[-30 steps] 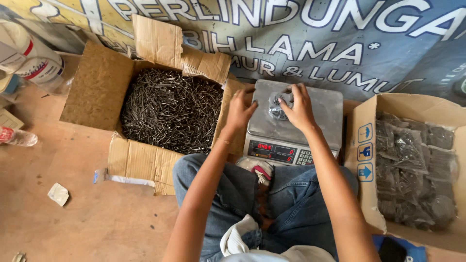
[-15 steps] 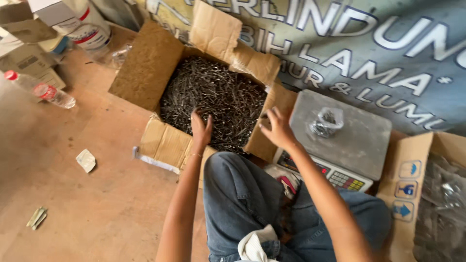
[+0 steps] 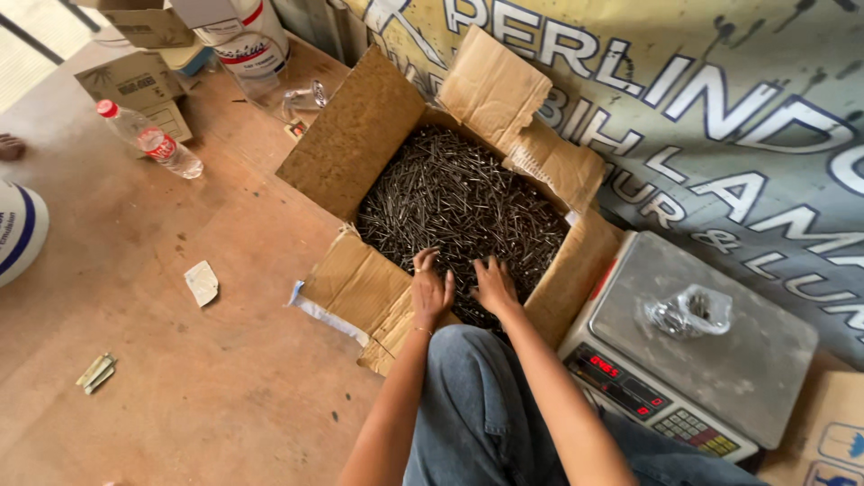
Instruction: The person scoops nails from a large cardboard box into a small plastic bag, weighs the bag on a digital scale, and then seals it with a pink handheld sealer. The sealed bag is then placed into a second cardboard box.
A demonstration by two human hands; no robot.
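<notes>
Both hands had come off the scale and reached the nails in the cardboard box straight ahead, left hand and right hand open, fingers spread, equally close.

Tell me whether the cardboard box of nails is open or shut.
Open: the cardboard box has its flaps spread outward, baring the nails.

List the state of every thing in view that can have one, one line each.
Brown cardboard box: flaps open, full of dark nails.
Grey digital scale: switched on, red digits lit.
Small clear plastic bag: on the scale platform, holding some nails.
Clear plastic bottle with red cap: capped, lying on its side.
Left hand: empty, at the box's near edge.
Right hand: open, on the nails.
</notes>
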